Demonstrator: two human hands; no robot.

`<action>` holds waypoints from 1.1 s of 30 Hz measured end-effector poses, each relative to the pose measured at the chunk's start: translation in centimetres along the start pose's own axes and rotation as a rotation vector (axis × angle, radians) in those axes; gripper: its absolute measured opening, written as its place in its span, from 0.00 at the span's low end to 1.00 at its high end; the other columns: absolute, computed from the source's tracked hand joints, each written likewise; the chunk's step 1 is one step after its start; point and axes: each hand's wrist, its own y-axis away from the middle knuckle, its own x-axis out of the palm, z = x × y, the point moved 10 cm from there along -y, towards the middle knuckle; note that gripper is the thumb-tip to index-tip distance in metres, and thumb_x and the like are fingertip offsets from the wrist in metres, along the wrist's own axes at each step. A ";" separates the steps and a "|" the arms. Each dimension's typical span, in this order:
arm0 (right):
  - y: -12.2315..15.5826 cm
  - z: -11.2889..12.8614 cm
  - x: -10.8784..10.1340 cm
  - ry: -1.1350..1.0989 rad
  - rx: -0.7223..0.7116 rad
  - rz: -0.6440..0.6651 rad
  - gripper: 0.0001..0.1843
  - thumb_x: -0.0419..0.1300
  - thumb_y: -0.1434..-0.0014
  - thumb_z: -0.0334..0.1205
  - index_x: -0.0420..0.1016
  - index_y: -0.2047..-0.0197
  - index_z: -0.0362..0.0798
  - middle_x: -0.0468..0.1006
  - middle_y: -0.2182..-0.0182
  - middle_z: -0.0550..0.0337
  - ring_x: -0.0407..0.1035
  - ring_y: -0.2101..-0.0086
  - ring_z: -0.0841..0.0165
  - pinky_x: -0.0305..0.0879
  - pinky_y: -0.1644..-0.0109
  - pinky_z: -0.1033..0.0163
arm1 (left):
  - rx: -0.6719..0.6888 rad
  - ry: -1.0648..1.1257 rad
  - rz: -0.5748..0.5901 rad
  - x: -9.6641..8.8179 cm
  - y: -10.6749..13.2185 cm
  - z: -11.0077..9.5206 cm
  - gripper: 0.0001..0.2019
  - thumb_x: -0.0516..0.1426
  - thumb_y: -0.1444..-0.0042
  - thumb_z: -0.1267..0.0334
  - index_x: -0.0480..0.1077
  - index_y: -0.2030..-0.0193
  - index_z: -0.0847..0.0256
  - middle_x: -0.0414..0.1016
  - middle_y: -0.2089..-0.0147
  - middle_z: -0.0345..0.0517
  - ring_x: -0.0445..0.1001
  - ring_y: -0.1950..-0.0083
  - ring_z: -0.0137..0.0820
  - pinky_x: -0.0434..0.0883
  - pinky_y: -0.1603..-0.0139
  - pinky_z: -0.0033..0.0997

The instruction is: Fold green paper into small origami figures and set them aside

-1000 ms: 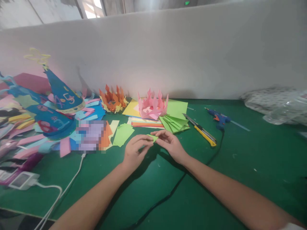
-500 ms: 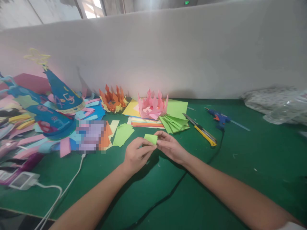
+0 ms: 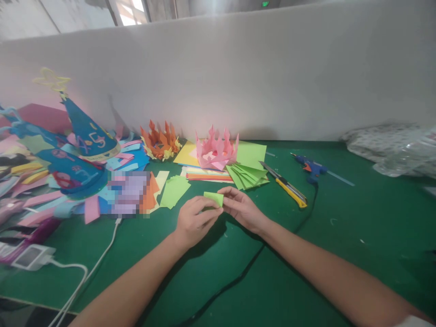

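A small folded piece of light green paper [image 3: 213, 198] is held between both hands above the green table. My left hand [image 3: 196, 220] pinches it from the left and below, thumb and fingers closed. My right hand [image 3: 242, 208] grips its right edge with the fingertips. Beyond the hands lie green paper pieces [image 3: 175, 191] on the left and a fanned stack of folded green paper [image 3: 248, 175] on the right. Behind them a pink paper crown [image 3: 217, 149] stands on coloured sheets, with an orange paper crown [image 3: 161, 141] to its left.
A yellow utility knife [image 3: 286, 187] with its blade out lies right of the hands. Farther right is a blue glue gun [image 3: 309, 166], its black cord [image 3: 248, 269] running under my right forearm. Blue cone hats [image 3: 89, 131], paper strips and a white charger [image 3: 33, 257] fill the left side.
The green paper's top edge now looks more curled, and the left fingers have shifted slightly over its front. Both hands stay in nearly the same place.
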 end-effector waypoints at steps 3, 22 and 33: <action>0.0 0.1 -0.3 0.031 -0.021 -0.033 0.13 0.68 0.55 0.41 0.73 0.65 0.49 0.74 0.70 0.64 0.68 0.69 0.74 0.66 0.63 0.67 | 0.083 -0.068 0.037 0.3 0.0 -0.8 0.06 0.58 0.47 0.71 0.74 0.67 0.55 0.77 0.66 0.44 0.73 0.64 0.31 0.68 0.63 0.31; 0.3 2.3 -0.8 0.444 -0.186 -0.131 0.10 0.63 0.50 0.44 0.73 0.67 0.47 0.73 0.73 0.63 0.66 0.72 0.72 0.64 0.65 0.64 | -0.667 0.463 -0.171 0.2 1.8 5.8 0.03 0.57 0.46 0.65 0.71 0.68 0.62 0.79 0.61 0.50 0.78 0.60 0.33 0.75 0.62 0.31; 0.6 2.5 -0.7 0.439 -0.158 -0.146 0.11 0.63 0.50 0.45 0.73 0.71 0.46 0.70 0.77 0.65 0.63 0.73 0.73 0.61 0.65 0.65 | -0.993 0.779 -0.206 1.9 3.1 7.4 0.07 0.63 0.53 0.62 0.72 0.71 0.64 0.80 0.61 0.49 0.77 0.60 0.33 0.71 0.57 0.33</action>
